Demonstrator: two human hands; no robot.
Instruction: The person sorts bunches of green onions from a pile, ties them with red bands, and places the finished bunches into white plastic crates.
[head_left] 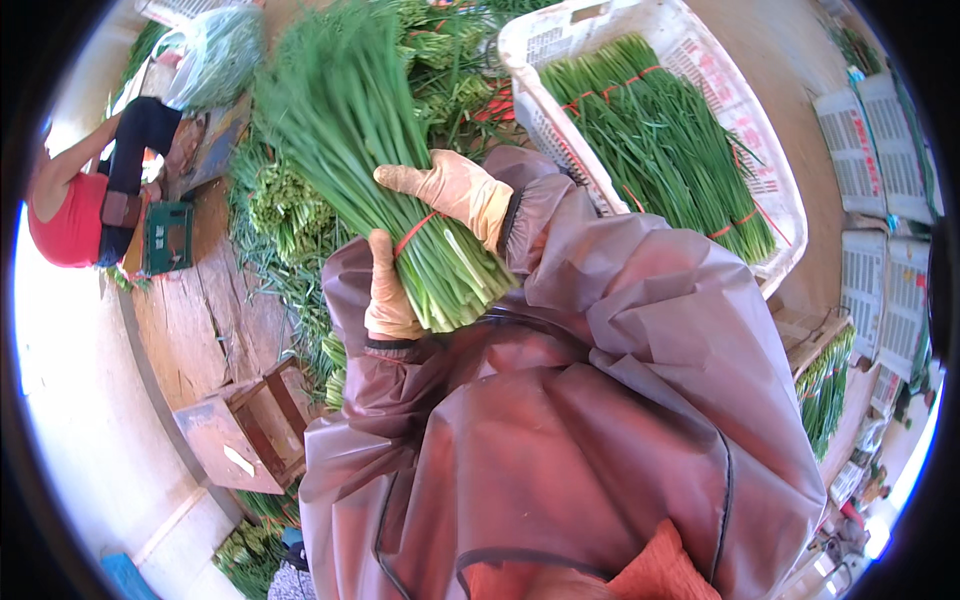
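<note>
A thick bundle of green garlic chives (345, 120), bound by a red band (414, 232) near its pale cut ends, slants up and left in front of my body. My left hand (390, 298), in a tan glove, grips it from the left near the cut ends, thumb upward. From the right, my gloved right hand (458, 195) wraps over the stalks just above the band. The leafy tips look slightly blurred. To the right stands a white plastic crate (790, 205) holding banded bundles of chives (650, 150).
Chive bundles (290, 205) lie piled beyond my left hand. At far left sits a person in red (70, 220) beside a green crate (167, 238). A wooden box (235, 435) stands lower left. White crates (882, 145) are stacked at far right.
</note>
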